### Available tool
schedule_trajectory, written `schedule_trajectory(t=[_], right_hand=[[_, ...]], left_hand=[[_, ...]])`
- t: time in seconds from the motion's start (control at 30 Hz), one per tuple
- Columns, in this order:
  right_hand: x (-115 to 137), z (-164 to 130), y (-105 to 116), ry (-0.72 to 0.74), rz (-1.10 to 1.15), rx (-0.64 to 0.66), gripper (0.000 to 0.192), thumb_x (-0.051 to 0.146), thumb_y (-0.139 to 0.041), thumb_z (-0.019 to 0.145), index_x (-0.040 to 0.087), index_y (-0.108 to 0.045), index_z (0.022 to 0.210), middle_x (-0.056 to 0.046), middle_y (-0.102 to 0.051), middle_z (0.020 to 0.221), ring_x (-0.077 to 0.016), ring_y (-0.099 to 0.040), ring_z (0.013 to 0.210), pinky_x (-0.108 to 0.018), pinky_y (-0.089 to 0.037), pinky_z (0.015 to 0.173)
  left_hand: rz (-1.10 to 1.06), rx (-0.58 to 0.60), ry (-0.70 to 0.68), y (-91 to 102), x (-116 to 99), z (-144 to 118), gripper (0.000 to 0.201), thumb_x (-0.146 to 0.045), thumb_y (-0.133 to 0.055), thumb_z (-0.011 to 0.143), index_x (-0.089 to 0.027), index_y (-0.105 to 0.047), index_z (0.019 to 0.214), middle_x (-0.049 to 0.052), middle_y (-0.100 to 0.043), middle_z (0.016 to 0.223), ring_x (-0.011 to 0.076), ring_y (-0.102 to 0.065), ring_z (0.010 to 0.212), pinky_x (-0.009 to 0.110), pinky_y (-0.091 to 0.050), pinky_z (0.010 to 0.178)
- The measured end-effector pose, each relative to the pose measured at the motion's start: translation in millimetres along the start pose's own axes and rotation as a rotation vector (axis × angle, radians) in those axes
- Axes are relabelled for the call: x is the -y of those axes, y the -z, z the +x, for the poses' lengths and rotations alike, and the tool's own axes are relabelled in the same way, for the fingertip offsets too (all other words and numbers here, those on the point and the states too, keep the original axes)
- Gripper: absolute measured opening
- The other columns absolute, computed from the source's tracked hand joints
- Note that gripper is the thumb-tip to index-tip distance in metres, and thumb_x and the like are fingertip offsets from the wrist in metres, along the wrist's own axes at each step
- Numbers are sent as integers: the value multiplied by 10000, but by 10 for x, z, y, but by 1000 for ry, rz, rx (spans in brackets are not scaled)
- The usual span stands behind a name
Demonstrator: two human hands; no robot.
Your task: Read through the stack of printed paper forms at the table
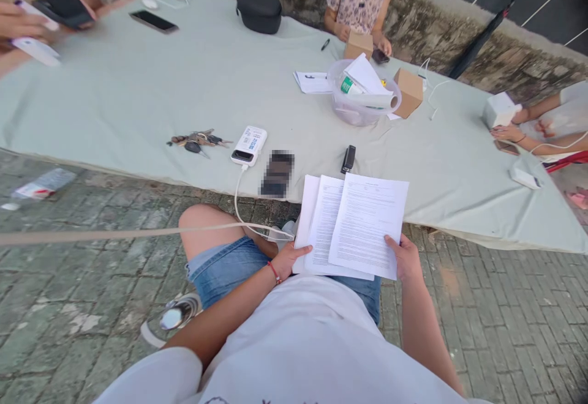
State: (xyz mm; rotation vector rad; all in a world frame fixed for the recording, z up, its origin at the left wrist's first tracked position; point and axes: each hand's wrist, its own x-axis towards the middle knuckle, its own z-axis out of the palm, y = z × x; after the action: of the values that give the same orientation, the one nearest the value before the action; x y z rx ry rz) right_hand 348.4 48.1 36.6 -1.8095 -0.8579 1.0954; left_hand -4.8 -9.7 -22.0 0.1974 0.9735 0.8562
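**White printed sheets held fanned at the desk's near edge**

White paper, thin and limp, so the sheets (353,226) will likely sag or slip apart unless gripped at a bottom corner or supported from beneath. They look light and easily creased. The left hand (288,258) pinches the lower left corner, thumb on top; the right hand (405,258) pinches the lower right corner the same way. The stack is fanned into several pages of dense black print, held over the lap, its top overlapping the near edge of the desk (138,98). Near that edge lie a power bank (248,145), keys (197,141) and a phone (277,174).
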Motion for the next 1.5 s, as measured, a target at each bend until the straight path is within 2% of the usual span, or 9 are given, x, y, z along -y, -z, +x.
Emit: schedule_trajectory(t=[0.17, 0.4, 0.5, 0.67, 0.77, 0.87, 1.1, 1.27, 1.5], right_hand=[[-30, -39, -121, -12, -123, 134, 540, 569, -863, 662, 191, -782, 1040, -75, -817, 949, -296, -746, 909, -418, -602, 788], [-43, -24, -320, 38, -330, 143, 488, 504, -834, 673, 218, -768, 1064, -75, -817, 996, -303, -740, 937, -426, -585, 829], [-64, -49, -323, 13, -303, 212, 461, 490, -807, 708, 210, -785, 1074, -83, -820, 1055, -320, -748, 999, -450, -584, 879], [-106, -38, -174, 7, -225, 124, 468, 473, -808, 710, 193, -794, 1084, -83, -827, 1030, -321, -765, 963, -461, -595, 879], [-85, -8, -47, -6, -185, 85, 449, 468, -848, 682, 200, -810, 1040, -86, -830, 1013, -329, -770, 960, -450, -617, 846], [-29, -14, 6, -20, -140, 122, 496, 494, -884, 661, 190, -813, 1047, -93, -830, 1029, -339, -769, 980, -468, -627, 858], [-1, -70, -250, -29, -110, 318, 554, 564, -867, 722, 179, -800, 1116, -104, -816, 1134, -308, -768, 1024, -462, -607, 941], [-64, 12, -343, 36, -181, 259, 543, 526, -848, 724, 207, -778, 1158, -83, -820, 1105, -300, -755, 1024, -445, -596, 921], [-47, 9, -154, 38, -217, 135, 471, 524, -840, 676, 197, -781, 1009, -72, -819, 953, -293, -741, 899, -409, -598, 800]], left_hand=[[16, -4, -7, 1, -5, 3, 749, -385, -1054, 488, -75, -795, 1119, 223, -772, 1196, 402, -745, 1121, 519, -566, 1050], [69, -63, -27, 22, 17, 9, 752, -375, -1061, 457, -78, -794, 1095, 210, -785, 1160, 370, -765, 1037, 483, -590, 992], [73, -65, -36, 26, 25, 12, 723, -400, -1051, 499, -80, -791, 1092, 210, -789, 1148, 370, -761, 1043, 476, -589, 988], [-24, -63, -13, 53, 27, 46, 577, -534, -937, 696, -105, -787, 1051, 195, -799, 1091, 364, -758, 1058, 462, -608, 962], [-42, -102, -45, 68, 32, 64, 555, -490, -953, 662, -110, -785, 1031, 180, -804, 1069, 360, -759, 1055, 453, -612, 959], [28, -52, -73, 56, 32, 56, 639, -524, -966, 641, -87, -784, 1071, 191, -803, 1068, 374, -756, 1044, 479, -598, 969], [49, -92, -97, -7, 0, 27, 715, -631, -946, 630, -92, -781, 1070, 193, -801, 1064, 382, -753, 1045, 472, -598, 957], [50, -95, -133, 10, 16, 33, 734, -580, -979, 592, -102, -774, 1111, 174, -803, 1081, 372, -753, 1029, 467, -588, 951], [12, -84, -89, 13, 21, 54, 682, -558, -958, 645, -105, -769, 1119, 181, -799, 1090, 374, -748, 1059, 471, -593, 957]])
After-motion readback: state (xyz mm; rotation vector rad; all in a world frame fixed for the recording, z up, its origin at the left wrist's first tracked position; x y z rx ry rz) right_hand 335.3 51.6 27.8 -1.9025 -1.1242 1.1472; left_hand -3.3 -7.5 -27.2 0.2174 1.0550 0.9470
